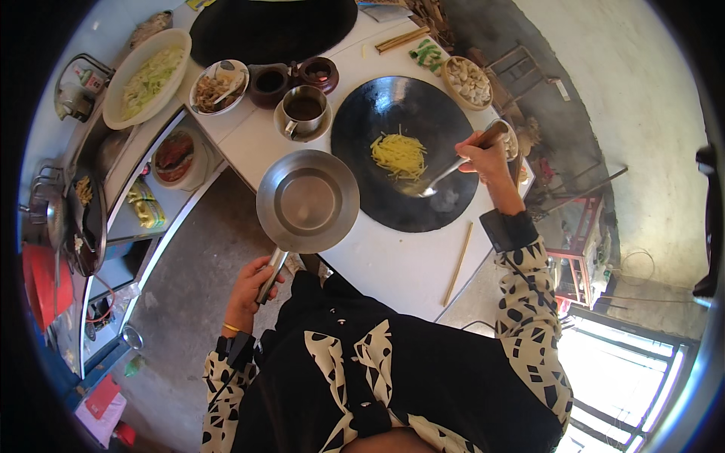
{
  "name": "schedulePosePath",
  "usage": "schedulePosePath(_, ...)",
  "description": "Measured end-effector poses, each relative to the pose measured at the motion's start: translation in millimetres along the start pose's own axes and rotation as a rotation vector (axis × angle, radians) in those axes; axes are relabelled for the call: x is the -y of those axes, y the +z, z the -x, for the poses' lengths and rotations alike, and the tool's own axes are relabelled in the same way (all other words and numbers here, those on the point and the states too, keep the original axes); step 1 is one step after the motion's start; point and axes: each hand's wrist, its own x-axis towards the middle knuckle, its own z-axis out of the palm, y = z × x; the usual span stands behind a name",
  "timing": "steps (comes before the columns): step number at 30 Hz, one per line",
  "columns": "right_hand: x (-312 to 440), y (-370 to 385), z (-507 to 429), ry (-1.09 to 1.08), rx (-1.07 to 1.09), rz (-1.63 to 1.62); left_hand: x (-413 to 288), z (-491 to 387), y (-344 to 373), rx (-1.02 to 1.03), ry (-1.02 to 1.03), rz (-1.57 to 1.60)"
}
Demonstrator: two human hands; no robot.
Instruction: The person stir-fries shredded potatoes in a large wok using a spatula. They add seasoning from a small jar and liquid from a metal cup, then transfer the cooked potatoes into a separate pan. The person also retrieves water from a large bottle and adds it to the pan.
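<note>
My left hand [253,289] grips the handle of a metal pan [307,201], held at the counter's edge beside a large black wok [362,198]. Nothing shows inside the pan apart from a dull sheen. In the wok lies a heap of pale yellow shredded strips [399,154]. My right hand [487,160] is closed around the wooden handle of a metal cooking spatula or ladle [450,168]; its head rests low in the wok, just right of and below the strips. Faint steam seems to hang over the wok.
Left of the wok stand a metal cup with dark liquid [305,105], dark lidded pots [318,75] and a bowl of food with a spoon [218,88]. A basket of pale pieces [468,84] sits at upper right. One chopstick [457,264] lies on the white counter [391,266]. Shelves [136,223] stand left.
</note>
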Motion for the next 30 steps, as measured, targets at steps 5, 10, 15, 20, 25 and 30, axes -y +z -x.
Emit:
schedulePosePath(5, -8.3, -6.4, -0.4, 0.037, 0.071, 0.115, 1.5, -0.1, 1.6, -0.01, -0.006, 0.047)
schedulePosePath(10, -29.0, -1.5, -14.8, -0.125, 0.142, 0.254, 1.1, 0.8, 2.1, 0.006, 0.007, 0.028)
schedulePosePath(15, -27.8, -10.3, -27.2, -0.224, 0.157, 0.411, 1.4, -0.4, 5.1, -0.007, 0.011, 0.014)
schedulePosePath(20, -38.4, 25.3, -39.0, -0.671, 0.42, 0.394, 1.3, 3.5, 9.2, -0.026, 0.02, 0.003)
schedulePosePath(25, -54.5, 40.6, -10.6, -1.081, 0.811, 1.027, -2.1, 6.8, 15.7, -0.003, 0.03, -0.024)
schedulePosePath(30, -49.2, 25.3, 17.0, -1.021, 0.843, 0.913, -3.4, 6.2, 25.8, 0.029, 0.022, -0.186)
